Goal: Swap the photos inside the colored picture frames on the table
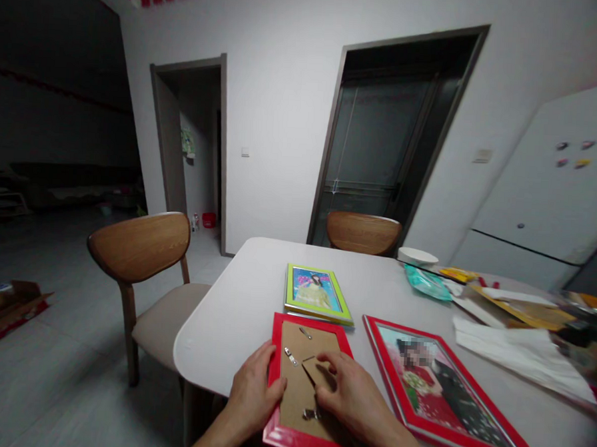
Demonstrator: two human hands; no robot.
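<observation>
A red picture frame (280,433) lies face down at the table's near edge, its brown backing board (290,390) facing up with small metal fittings. My left hand (252,388) grips the frame's left side, the thumb resting over the border. Over the board, my right hand (349,393) has its thumb and index finger bent around a brown flap (315,368) that stands slightly off the surface. A dark gap shows beneath the flap, while my fingers partly hide it. Just beyond lies a green picture frame (290,286) holding a photo. A larger red picture frame (402,402) lies face up to the right.
The white table (245,294) carries white wrapping (516,352), a teal packet (428,284), a white bowl (417,256) and mixed packaging on its right. Wooden chairs stand at the left (142,248) and far side (363,232). An open cardboard box (18,309) sits on the floor.
</observation>
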